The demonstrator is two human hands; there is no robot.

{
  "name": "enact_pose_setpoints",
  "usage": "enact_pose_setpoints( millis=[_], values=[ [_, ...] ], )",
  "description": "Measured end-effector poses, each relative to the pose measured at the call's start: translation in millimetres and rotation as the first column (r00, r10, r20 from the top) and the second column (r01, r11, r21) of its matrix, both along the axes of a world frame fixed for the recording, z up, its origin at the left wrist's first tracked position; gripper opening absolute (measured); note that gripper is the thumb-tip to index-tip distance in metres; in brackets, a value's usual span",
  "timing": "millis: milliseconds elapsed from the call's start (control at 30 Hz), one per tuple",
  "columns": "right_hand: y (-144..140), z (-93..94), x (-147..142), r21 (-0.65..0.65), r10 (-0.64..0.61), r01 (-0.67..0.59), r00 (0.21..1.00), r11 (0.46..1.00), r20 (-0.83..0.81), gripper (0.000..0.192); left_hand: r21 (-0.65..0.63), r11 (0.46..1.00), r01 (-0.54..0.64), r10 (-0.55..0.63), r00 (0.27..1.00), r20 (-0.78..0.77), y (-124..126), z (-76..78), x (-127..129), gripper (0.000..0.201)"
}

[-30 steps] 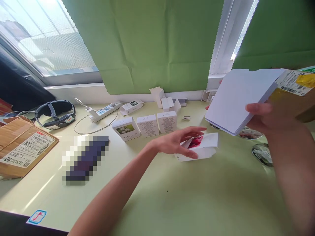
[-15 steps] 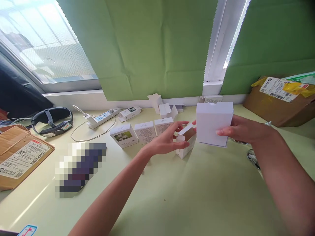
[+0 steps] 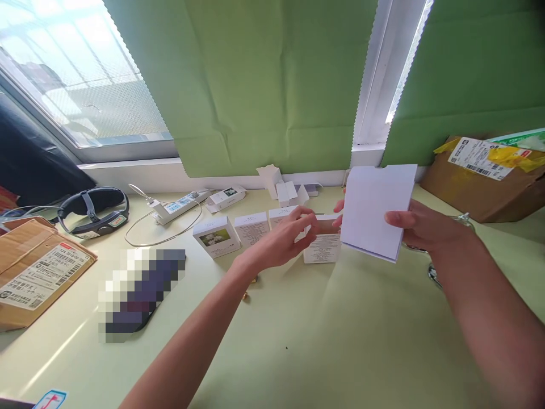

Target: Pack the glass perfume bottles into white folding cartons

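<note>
My right hand (image 3: 419, 224) grips a plain white cardboard box (image 3: 374, 213) by its right side, with the thumb across the front and fingertips showing at the left edge. It is held tilted above the table. My left hand (image 3: 289, 236) has its fingers curled at the left edge of a small printed white box (image 3: 322, 251), whose top is open. The exact finger contact is partly hidden. To its left stand a box with a flower picture (image 3: 216, 237) and two text-printed boxes, one (image 3: 252, 230) fully beside it, the other partly behind my left hand.
Opened white cartons (image 3: 286, 192) and a flat-lying box (image 3: 227, 197) sit near the sill. A power strip (image 3: 181, 207) with a cable, a black headband device (image 3: 93, 213), a pixelated dark object (image 3: 145, 292) and brown parcels (image 3: 46, 272) lie around. Small brass-coloured pieces (image 3: 246, 296) rest below my left forearm.
The small open box has turned so its printed side faces me, and my left fingers have drawn in at its left edge. The white box in my right hand has tilted and risen slightly.
</note>
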State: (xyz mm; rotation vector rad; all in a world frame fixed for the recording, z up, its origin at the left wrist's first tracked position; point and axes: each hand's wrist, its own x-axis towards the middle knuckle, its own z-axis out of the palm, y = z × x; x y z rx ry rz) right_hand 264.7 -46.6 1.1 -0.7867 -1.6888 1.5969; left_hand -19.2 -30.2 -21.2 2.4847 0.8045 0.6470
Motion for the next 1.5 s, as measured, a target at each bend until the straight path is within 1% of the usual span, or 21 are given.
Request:
enact_pose_setpoints(
  millis=[100,167,233,267,367,467,533,600,700,733,800,900,1000,1067,1133,1200,1267,1333,1400,1467,1500],
  values=[
    [0.7,1.6,-17.4,0.084,-0.014,0.026,0.99,0.996,-0.14,0.05,0.024,0.999,0.033,-0.032,0.998,-0.061,-2.6,1.7,3.0,0.016],
    [1.7,2.6,-24.5,0.116,-0.011,0.035,0.979,0.993,-0.204,0.057,0.024,0.999,0.041,-0.039,0.997,-0.065,-4.0,2.9,4.2,0.018],
    [2.4,3.6,-27.6,0.109,-0.037,0.064,0.97,0.992,-0.238,0.068,0.012,0.999,0.045,-0.044,0.996,-0.079,-5.1,3.2,4.7,0.026],
    [2.7,4.1,-28.1,0.089,-0.069,0.093,0.968,0.992,-0.24,0.069,0.002,0.999,0.039,-0.039,0.995,-0.093,-5.6,2.9,4.8,0.033],
    [3.4,5.1,-28.0,0.018,-0.181,0.187,0.966,0.982,-0.186,0.054,-0.031,1.0,0.004,-0.009,0.987,-0.163,-6.5,0.7,5.1,0.051],
    [4.2,5.5,-27.6,-0.019,-0.228,0.227,0.968,0.974,-0.103,0.056,-0.054,0.998,-0.015,0.005,0.981,-0.192,-7.0,-1.3,6.0,0.057],
    [4.0,6.5,-26.6,-0.033,-0.275,0.274,0.958,0.961,-0.077,0.056,-0.076,0.997,-0.014,0.0,0.984,-0.181,-7.3,-1.3,6.7,0.056],
    [2.5,8.8,-24.8,-0.055,-0.32,0.317,0.946,0.947,-0.047,0.055,-0.099,0.995,-0.012,-0.005,0.986,-0.167,-7.8,-0.5,7.6,0.049],
    [-1.2,14.0,-23.3,-0.087,-0.312,0.31,0.95,0.947,-0.011,0.06,-0.114,0.993,-0.01,-0.008,0.988,-0.155,-7.8,-0.3,8.7,0.033],
    [-2.3,15.8,-23.6,-0.091,-0.309,0.307,0.951,0.947,-0.015,0.06,-0.116,0.993,-0.01,-0.008,0.988,-0.156,-7.6,-0.7,8.9,0.029],
    [-3.6,19.0,-25.6,-0.073,-0.347,0.343,0.936,0.937,-0.058,0.059,-0.121,0.993,-0.014,-0.005,0.987,-0.159,-6.9,-2.3,9.0,0.026],
    [-3.0,21.7,-29.5,0.028,-0.458,0.468,0.874,0.883,-0.163,0.059,-0.126,0.992,-0.024,0.005,0.989,-0.151,-5.7,-4.7,8.9,0.024],
    [-2.3,22.9,-34.1,0.174,-0.532,0.58,0.806,0.796,-0.259,0.053,-0.126,0.992,0.019,-0.031,0.995,-0.099,-4.6,-6.1,8.9,0.033],
    [-3.7,23.3,-39.0,0.239,-0.568,0.627,0.776,0.741,-0.273,0.048,-0.111,0.993,0.049,-0.056,0.997,-0.062,-3.7,-6.9,8.8,0.041],
    [-6.5,23.1,-45.7,0.295,-0.6,0.657,0.754,0.694,-0.266,0.044,-0.1,0.994,0.035,-0.04,0.998,-0.044,-2.7,-8.1,8.5,0.045],
    [-9.3,21.8,-52.3,0.356,-0.602,0.645,0.762,0.676,-0.238,0.041,-0.111,0.994,0.006,-0.012,0.999,-0.047,-1.7,-9.8,8.2,0.045],
    [-10.7,19.8,-56.0,0.417,-0.57,0.586,0.802,0.695,-0.176,0.039,-0.135,0.991,-0.015,0.008,0.999,-0.049,-0.7,-11.5,7.8,0.043],
    [-10.3,18.1,-54.7,0.465,-0.515,0.473,0.856,0.749,-0.04,0.04,-0.161,0.987,-0.023,0.016,0.999,-0.041,0.2,-12.8,7.5,0.039],
    [-8.9,17.7,-48.3,0.488,-0.455,0.342,0.88,0.803,0.133,0.042,-0.179,0.984,-0.023,0.02,1.0,-0.023,1.1,-13.6,7.0,0.04],
    [-7.9,18.8,-39.2,0.481,-0.387,0.211,0.871,0.851,0.303,0.04,-0.19,0.981,-0.021,0.02,1.0,-0.005,2.0,-13.8,6.6,0.042],
    [-7.9,19.6,-34.7,0.472,-0.371,0.176,0.856,0.864,0.36,0.038,-0.194,0.981,-0.024,0.025,1.0,0.004,2.5,-13.6,6.4,0.043]
  ],
)
